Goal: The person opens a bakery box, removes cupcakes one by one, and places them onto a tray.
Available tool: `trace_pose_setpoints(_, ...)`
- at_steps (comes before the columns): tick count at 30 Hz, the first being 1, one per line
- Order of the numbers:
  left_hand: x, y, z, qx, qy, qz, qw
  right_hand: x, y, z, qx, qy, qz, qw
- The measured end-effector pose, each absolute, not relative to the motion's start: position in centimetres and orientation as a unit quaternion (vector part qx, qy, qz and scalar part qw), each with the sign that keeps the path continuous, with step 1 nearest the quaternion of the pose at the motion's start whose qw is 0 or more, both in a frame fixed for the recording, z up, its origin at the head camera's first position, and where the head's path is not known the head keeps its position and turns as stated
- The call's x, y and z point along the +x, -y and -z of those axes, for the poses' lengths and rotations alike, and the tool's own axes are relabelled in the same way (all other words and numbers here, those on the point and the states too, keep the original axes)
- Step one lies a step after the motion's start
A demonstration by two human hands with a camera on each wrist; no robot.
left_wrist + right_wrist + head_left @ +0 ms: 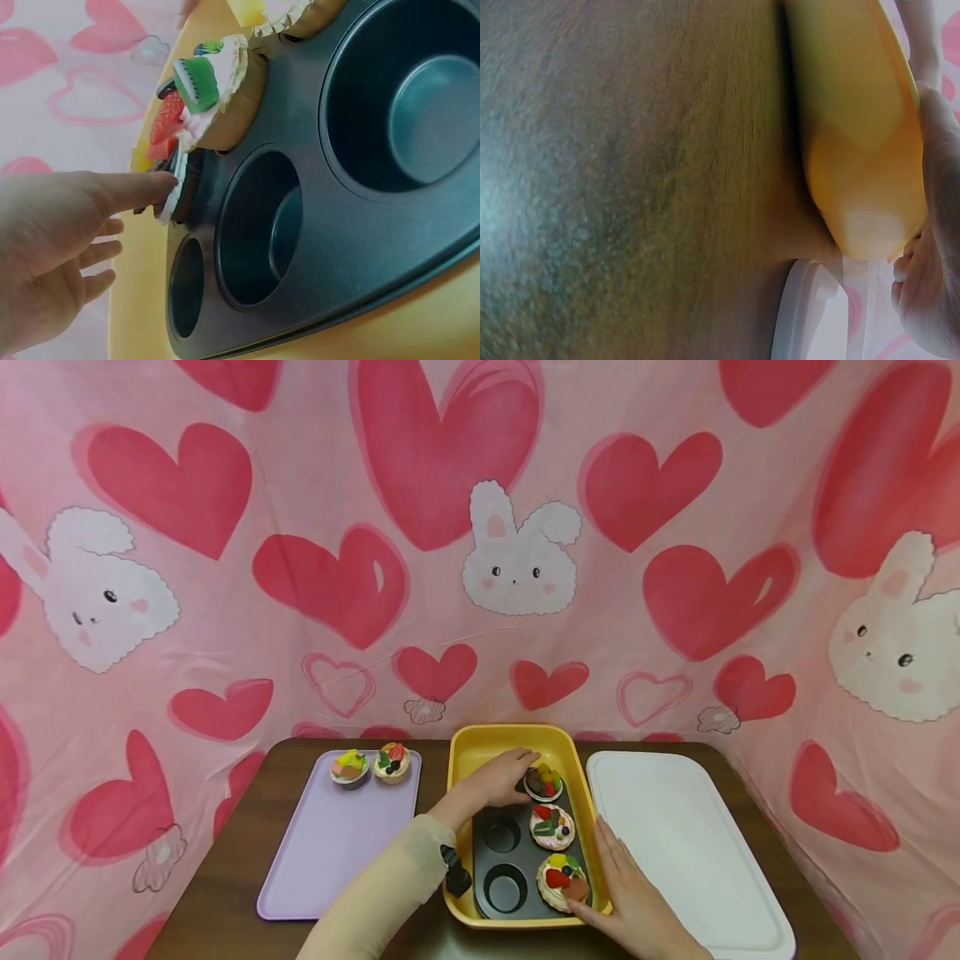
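Note:
A dark muffin tin lies in a yellow tray. Three toy cupcakes sit in its right column: a chocolate-topped fruit cupcake farthest away, a pink-cream one with kiwi and strawberry in the middle, and a cream one with strawberry nearest. My left hand reaches over the far end; in the left wrist view one digit touches the chocolate-topped cupcake's rim, the other fingers hanging apart from it. My right hand rests along the tray's right wall with straight fingers, its thumb over the near rim.
A lilac tray on the left carries a dark-cased fruit cupcake and a light-cased one at its far end. The white tray lies right of the yellow one. All stand on a brown wooden table before a heart-patterned cloth.

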State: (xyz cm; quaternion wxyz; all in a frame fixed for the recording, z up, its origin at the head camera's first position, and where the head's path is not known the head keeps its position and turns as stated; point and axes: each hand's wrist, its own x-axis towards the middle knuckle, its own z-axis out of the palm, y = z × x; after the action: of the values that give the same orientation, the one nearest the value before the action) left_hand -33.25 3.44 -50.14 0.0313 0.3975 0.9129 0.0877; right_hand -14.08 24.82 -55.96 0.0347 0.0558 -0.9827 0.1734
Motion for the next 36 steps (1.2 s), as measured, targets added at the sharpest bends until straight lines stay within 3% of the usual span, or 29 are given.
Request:
trace_pose_setpoints(15, -33.1, -5.6, 52.4, 0.387, -0.907, -0.158, 0.048, -14.3, -24.5, 55.7, 0.036, 0.984, -0.174, -0.015)
trace_pose_setpoints(27, -32.9, -5.4, 55.4, 0.31, -0.897, -0.307, 0.066, -14.3, -24.5, 55.8, 0.048, 0.985, -0.164, 0.012)
trace_pose_setpoints(36, -32.9, -5.5, 56.0, 0.317, -0.894, -0.315, 0.041, -14.4, -24.8, 56.0, 0.053, 0.984, -0.17, 0.021)
